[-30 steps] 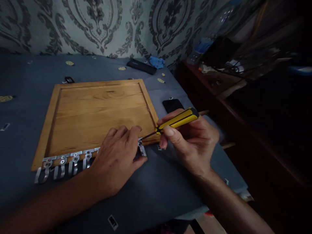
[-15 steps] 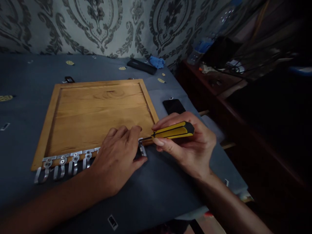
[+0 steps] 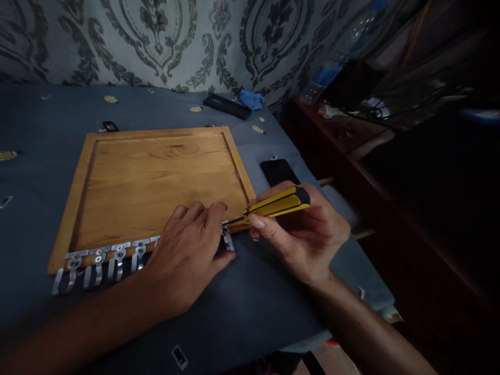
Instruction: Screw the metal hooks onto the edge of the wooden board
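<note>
Head view: R hand point(image 3: 308, 234) is holding a yellow-&-black screwdriver point(image 3: 278, 202), its grip closing round the handle w/ thumb & fingers near the shank end. The tool is slanting down-left, its thin shank running to the top of a metal hook point(image 3: 228, 241) on the near edge of a framed wooden panel point(image 3: 156, 182); can't tell if the tip is sitting in a screw, too small. L hand point(image 3: 189, 255) is lying palm-down over the near rim, fingers bending onto the wood, thumb touching that hook's lower end; can't tell if the L grip is closing on it or just bracing. Left of this hand, 4 more double-prong hooks point(image 3: 119, 255) are lining the same edge, prongs pointing off the wood twd the wearer; part of another plate is peeking out beside the hand. The panel is lying flat on a blue-grey printed cloth point(image 3: 242, 307). A dark phone point(image 3: 279, 172) is lying just beyond the R hand; a long black case point(image 3: 226, 106) & a crumpled blue rag point(image 3: 251, 99) are resting together nr the patterned backdrop point(image 3: 156, 31). Far R, a clear plastic bottle point(image 3: 324, 75) is standing on a reddish-brown wooden ledge point(image 3: 375, 172).
</note>
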`<action>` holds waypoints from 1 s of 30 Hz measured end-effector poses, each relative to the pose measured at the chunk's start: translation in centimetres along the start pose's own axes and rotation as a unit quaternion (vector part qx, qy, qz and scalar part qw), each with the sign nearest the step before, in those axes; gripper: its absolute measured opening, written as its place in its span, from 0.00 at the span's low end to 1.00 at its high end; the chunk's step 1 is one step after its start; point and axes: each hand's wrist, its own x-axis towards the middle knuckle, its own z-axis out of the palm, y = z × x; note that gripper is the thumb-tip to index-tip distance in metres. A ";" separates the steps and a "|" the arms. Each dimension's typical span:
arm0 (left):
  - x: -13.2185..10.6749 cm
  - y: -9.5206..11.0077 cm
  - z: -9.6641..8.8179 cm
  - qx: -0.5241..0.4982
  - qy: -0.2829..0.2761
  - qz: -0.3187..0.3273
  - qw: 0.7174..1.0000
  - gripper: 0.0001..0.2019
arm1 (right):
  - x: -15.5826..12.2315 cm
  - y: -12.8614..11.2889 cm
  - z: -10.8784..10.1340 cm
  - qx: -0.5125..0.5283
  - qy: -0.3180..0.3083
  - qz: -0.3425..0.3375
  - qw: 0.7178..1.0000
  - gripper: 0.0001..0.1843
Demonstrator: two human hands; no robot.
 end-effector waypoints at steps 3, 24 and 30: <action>0.1 0.0 0.0 0.005 -0.001 0.000 1.000 0.25 | 0.0 -0.1 0.0 -0.001 0.037 -0.037 0.999 0.10; 0.1 -0.1 0.0 0.002 -0.020 -0.006 1.000 0.25 | 0.2 -0.4 -0.6 -0.015 -0.014 0.040 0.999 0.13; 0.2 0.1 -0.2 -0.003 -0.032 -0.013 0.999 0.25 | 1.4 -0.8 -1.4 0.030 -0.115 0.052 0.992 0.06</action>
